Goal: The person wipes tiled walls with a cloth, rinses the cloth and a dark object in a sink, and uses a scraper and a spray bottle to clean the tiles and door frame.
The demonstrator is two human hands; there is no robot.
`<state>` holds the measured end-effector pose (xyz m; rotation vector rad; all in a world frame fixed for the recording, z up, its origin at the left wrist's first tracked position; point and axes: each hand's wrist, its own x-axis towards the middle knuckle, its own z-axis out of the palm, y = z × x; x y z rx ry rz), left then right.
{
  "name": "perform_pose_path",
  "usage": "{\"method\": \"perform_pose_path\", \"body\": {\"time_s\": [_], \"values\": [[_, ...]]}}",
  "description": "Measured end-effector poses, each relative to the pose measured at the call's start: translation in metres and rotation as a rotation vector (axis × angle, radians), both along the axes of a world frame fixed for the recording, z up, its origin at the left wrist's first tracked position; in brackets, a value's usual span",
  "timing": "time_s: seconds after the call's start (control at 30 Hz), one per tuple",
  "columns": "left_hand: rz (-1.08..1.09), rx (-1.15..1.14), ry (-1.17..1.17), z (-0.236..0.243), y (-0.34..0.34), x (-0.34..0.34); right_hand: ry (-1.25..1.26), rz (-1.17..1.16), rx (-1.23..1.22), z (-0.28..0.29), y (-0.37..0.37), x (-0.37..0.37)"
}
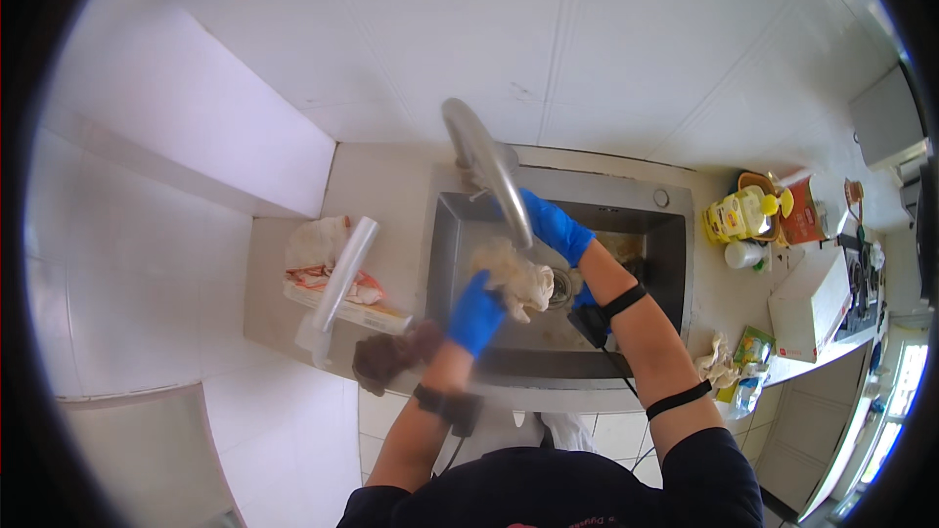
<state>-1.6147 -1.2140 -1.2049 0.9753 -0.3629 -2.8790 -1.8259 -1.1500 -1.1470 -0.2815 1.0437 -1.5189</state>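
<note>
Both my hands wear blue gloves over the dark sink (680, 279). My left hand (477, 315), blurred by motion, grips the edge of a crumpled, wet-looking beige cloth (523, 282) above the basin. My right hand (556, 227) reaches past the curved metal faucet (489, 161); its fingers are hidden behind the spout, so I cannot tell whether they are closed or touch it. The round drain (560, 288) shows beside the cloth. Something blue (585, 296) peeks out next to my right forearm, mostly covered.
Left of the sink lie a clear plastic roll (342, 274), a red-and-white bag (318, 246) and a brown cloth (383, 362) at the counter edge. On the right stand a yellow pump bottle (738, 215), a white box (810, 303) and a crumpled beige cloth (719, 362).
</note>
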Motion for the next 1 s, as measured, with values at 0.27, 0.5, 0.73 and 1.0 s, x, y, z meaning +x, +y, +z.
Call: {"method": "perform_pose_path", "body": {"time_s": [0.27,0.5,0.73,1.0], "values": [[0.009,-0.142,0.07,0.022,0.025,-0.048,-0.062,-0.263,0.001,-0.039,0.085,0.024],[0.019,-0.345,-0.02,0.006,0.021,-0.03,0.512,-0.125,-0.144,-0.021,-0.001,-0.015],[-0.021,-0.218,-0.151,0.01,0.023,-0.002,0.656,0.288,-0.011,-0.017,-0.057,-0.023],[0.009,-0.178,-0.128,0.031,0.052,-0.036,0.193,0.09,-0.078,-0.093,-0.018,-0.07]]}}
